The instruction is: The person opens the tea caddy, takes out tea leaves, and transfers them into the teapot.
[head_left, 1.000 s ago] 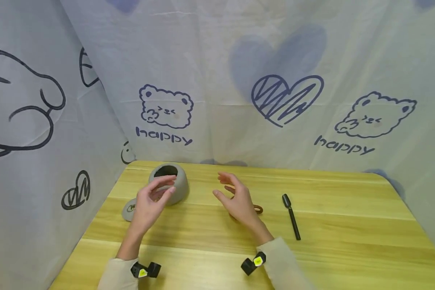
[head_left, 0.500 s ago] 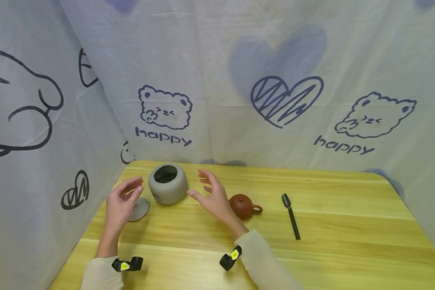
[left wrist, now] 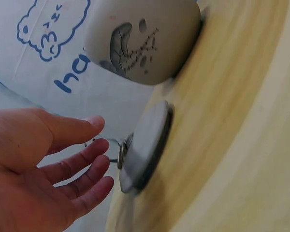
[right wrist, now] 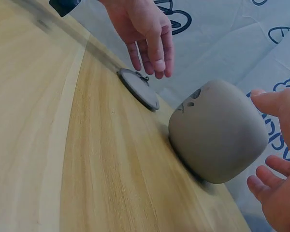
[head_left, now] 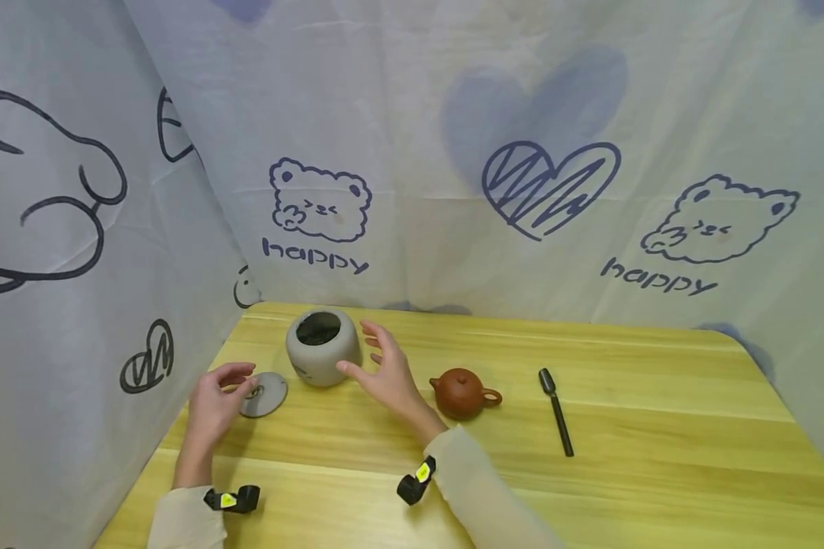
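A round grey jar [head_left: 321, 364] stands uncovered at the back left, with dark contents at its mouth. Its flat grey lid [head_left: 271, 394] lies on the table just in front of it, showing a small metal ring knob [left wrist: 121, 155] in the left wrist view. My left hand [head_left: 211, 408] hovers beside the knob with fingers loosely bent, a small gap between them and it. At the jar's right side is my right hand [head_left: 387, 381], thumb and fingers spread around that side. The right wrist view shows these fingers apart from the jar wall, holding nothing.
A reddish-brown teapot [head_left: 461, 395] sits right of my right forearm, its handle pointing right. Farther right lies a dark long-handled scoop [head_left: 558, 415]. A printed cloth [head_left: 426, 252] hangs behind the wooden table [head_left: 632, 457] and along its left side.
Both hands have moved left. My left hand went from in front of the jar down to the lid; my right hand left the teapot and came up to the jar's right side.
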Demonstrator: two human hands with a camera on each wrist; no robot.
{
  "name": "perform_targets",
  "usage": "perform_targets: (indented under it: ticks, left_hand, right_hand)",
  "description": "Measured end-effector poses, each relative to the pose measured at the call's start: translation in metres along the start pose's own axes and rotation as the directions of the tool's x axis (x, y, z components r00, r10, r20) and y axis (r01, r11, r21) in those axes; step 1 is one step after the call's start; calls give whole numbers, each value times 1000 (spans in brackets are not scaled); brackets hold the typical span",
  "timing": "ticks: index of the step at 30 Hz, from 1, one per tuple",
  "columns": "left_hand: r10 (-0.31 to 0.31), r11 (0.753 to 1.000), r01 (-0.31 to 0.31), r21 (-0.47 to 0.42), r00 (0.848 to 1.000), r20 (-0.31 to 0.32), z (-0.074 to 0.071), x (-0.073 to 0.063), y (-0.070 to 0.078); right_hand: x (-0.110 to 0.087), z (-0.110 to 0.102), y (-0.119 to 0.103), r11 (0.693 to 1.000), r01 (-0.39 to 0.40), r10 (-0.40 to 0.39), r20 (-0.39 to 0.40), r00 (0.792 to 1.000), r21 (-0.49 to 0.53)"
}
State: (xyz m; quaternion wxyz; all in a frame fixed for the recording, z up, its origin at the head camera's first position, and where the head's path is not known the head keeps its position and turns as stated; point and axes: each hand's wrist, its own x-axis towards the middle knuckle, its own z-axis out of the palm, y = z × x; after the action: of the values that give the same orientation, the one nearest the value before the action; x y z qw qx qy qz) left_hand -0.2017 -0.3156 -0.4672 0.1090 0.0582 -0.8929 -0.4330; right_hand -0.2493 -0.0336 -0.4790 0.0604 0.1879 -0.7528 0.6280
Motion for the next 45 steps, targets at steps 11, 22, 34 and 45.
perform_targets:
  ticks: [11, 22, 34, 45]
  left_hand:
    - [20, 980, -25, 197, 999, 30, -2, 0, -17]
    - [60, 969, -66, 236, 998, 34, 1, 1, -17]
    - [22, 993, -25, 114, 1000, 22, 0, 3, -10]
    - [-119, 992, 119, -33, 993, -5, -3, 3, -4]
  right_hand:
    - [10, 19, 6, 998, -38, 39, 15, 999, -49]
    - [11, 22, 11, 992, -63, 65, 10, 998, -112]
    - [14, 24, 15, 992, -76, 78, 8, 997, -96]
    - [15, 26, 18, 994, -89, 90, 12, 996, -70]
